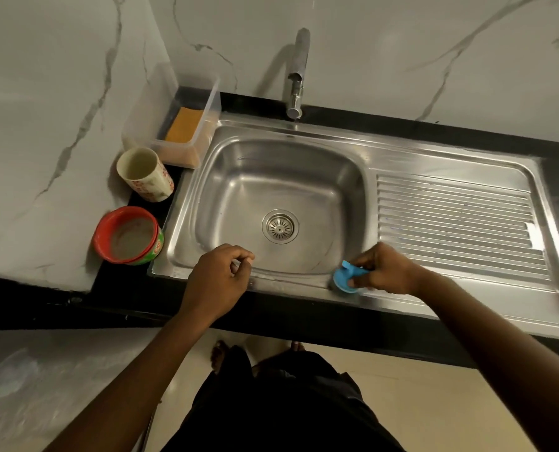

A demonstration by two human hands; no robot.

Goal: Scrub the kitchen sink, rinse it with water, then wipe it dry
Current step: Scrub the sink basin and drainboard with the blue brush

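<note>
Head view: scrub step. Right hand fingers pinch blue scrubber on sink front rim; left hand loosely curled, empty, beside basin. Next: probably scrub along rim, then basin.

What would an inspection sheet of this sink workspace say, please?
Surface: black countertop, stainless steel sink with ribbed drainboard.
Job's things: round blue scrubber on the sink's front rim; orange sponge in clear plastic box.
Clutter: patterned cream cup, red-rimmed round bowl, left of sink.
Hands: right hand grips scrubber; left hand loosely curled, holding nothing.
Cables: nothing seen.
Surroundings: chrome tap, white marble walls.
</note>
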